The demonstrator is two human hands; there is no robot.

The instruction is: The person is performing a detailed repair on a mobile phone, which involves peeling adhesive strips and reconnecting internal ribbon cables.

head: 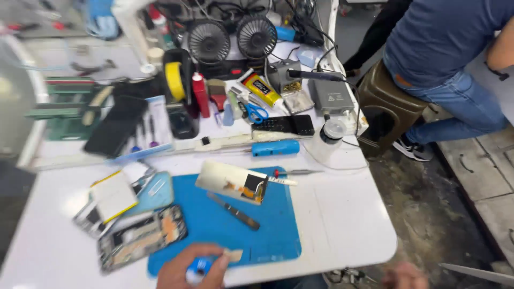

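The blue mat [267, 225] looks matt and rubbery (the white tabletop [337, 214] beneath is smooth, faintly glossy).

place: phone repair workshop | signs: opened phone [142, 236] on a blue work mat [267, 225], soldering iron [316, 75] on its stand, glue tube [261, 88], screwdriver [292, 172], two small fans [231, 37] | setting: cluttered white bench [337, 214], bare concrete floor [433, 219]

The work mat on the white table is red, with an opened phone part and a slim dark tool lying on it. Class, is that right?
Not quite. The head view shows the work mat is blue, not red. The opened phone part and the slim dark tool do lie on it, on the white table.
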